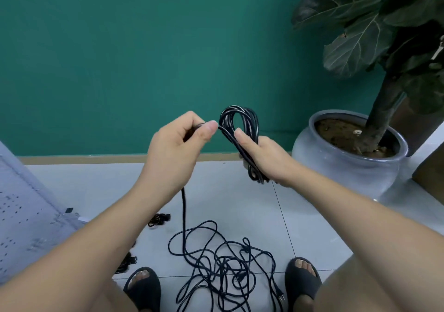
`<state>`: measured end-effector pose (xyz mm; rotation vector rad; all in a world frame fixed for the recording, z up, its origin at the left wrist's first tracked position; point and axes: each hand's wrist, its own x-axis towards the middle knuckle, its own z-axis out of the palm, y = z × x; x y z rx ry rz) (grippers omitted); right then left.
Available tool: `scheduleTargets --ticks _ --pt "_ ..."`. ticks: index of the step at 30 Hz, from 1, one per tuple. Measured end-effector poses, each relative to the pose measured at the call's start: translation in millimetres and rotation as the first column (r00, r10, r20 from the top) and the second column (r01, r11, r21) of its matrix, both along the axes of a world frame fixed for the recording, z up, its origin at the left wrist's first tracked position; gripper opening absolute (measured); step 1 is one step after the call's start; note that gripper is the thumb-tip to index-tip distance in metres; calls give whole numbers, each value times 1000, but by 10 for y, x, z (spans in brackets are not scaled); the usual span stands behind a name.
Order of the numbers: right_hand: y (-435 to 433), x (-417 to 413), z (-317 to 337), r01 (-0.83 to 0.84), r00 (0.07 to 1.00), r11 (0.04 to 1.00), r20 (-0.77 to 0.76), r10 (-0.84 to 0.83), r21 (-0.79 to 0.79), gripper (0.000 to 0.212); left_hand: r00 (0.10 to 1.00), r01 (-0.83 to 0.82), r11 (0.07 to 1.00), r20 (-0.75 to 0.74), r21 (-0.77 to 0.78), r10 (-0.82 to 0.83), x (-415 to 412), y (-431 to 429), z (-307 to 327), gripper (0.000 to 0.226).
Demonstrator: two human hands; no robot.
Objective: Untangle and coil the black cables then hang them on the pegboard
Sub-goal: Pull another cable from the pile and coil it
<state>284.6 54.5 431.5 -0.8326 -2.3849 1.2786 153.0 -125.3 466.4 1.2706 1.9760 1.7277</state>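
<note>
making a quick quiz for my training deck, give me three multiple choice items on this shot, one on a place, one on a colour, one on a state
1. Where does the loose tangle of cable lie?
A. in the plant pot
B. on the floor between the feet
C. hung on the pegboard

2. What colour is the wall?
A. white
B. red
C. teal green

3. What is the right hand doing?
A. gripping a coil of cable
B. resting open on a knee
C. touching the pot

Answers:
1 B: the black loops sprawl on the pale tiles between the two sandalled feet.
2 C: the whole backdrop is teal green.
3 A: its fingers curl round the coil, while the left hand pinches the strand that runs down to the floor.
</note>
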Motion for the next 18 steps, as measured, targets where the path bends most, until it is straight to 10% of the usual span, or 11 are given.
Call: scheduleTargets --ticks 10,18 --pt "-502 0 65 -215 973 959 -119 196 -184 89 983 -160 981 107 109 148 12 149 45 32" --pt "-625 -15 100 -260 965 965 -21 260 11 41 983 -161 986 103 53 155 55 286 -13 36"
